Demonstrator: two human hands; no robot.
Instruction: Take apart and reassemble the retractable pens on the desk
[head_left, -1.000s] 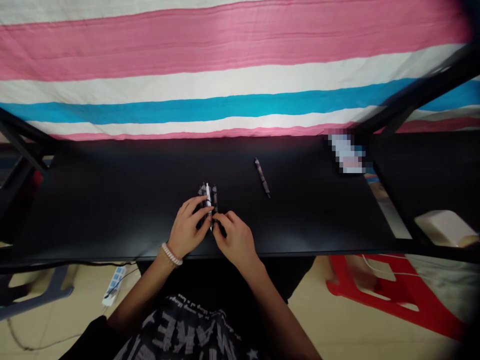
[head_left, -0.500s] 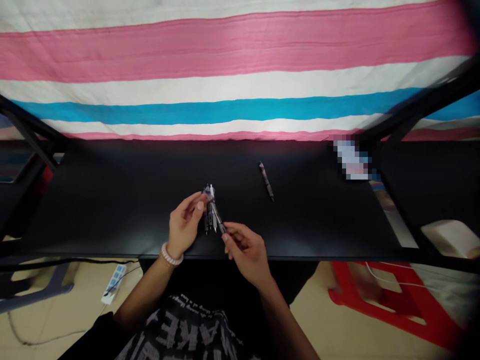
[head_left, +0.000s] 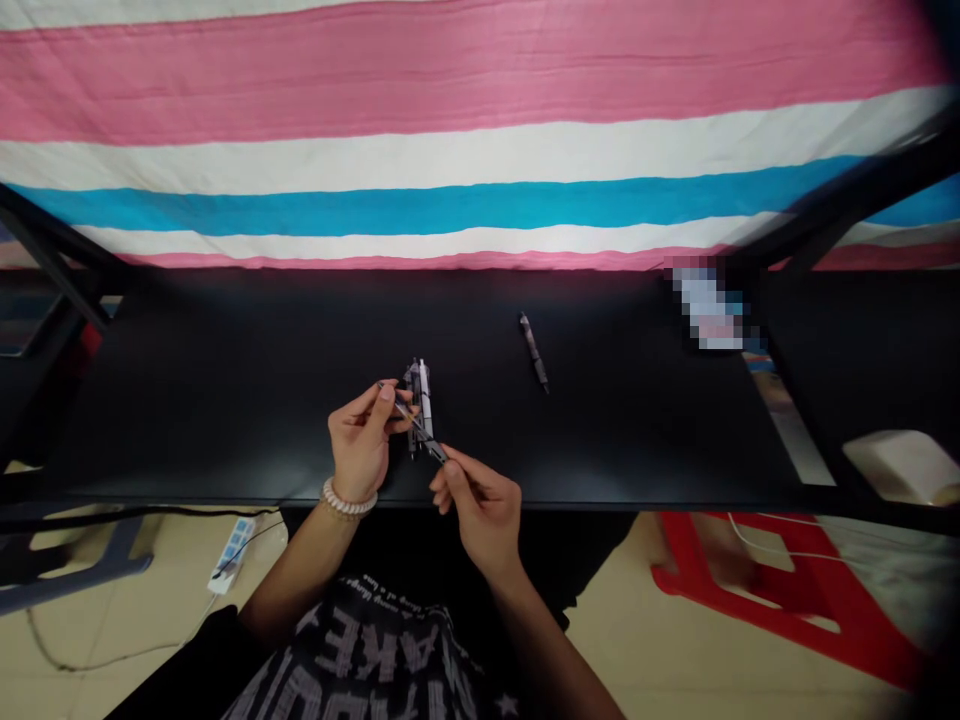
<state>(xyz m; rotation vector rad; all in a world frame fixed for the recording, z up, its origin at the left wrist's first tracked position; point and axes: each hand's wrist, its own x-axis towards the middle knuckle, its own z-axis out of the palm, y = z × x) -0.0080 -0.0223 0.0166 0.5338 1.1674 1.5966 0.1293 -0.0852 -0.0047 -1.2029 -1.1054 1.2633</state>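
Note:
My left hand (head_left: 360, 435) is closed in a pinch on the upper end of a thin stem that looks like a pen refill (head_left: 406, 409). The stem runs down to the right into a dark grey pen barrel (head_left: 433, 448), whose lower end is between the thumb and fingers of my right hand (head_left: 480, 500). Just behind, a white pen (head_left: 425, 390) and some dark pens (head_left: 412, 375) lie side by side on the black table (head_left: 285, 340), partly covered by my left fingers. Another dark pen (head_left: 534, 355) lies alone, farther right.
At the back right is a blurred-out flat object (head_left: 706, 308). A white block-like item (head_left: 900, 467) sits at the far right. Black frame bars rise on both sides, and a striped cloth (head_left: 480, 150) hangs behind. Below are a red stool (head_left: 795, 590) and a power strip (head_left: 232, 555).
My left hand has moved slightly left, off the row of pens, and the thin stem now shows between my hands. My right hand has shifted a little left with the barrel.

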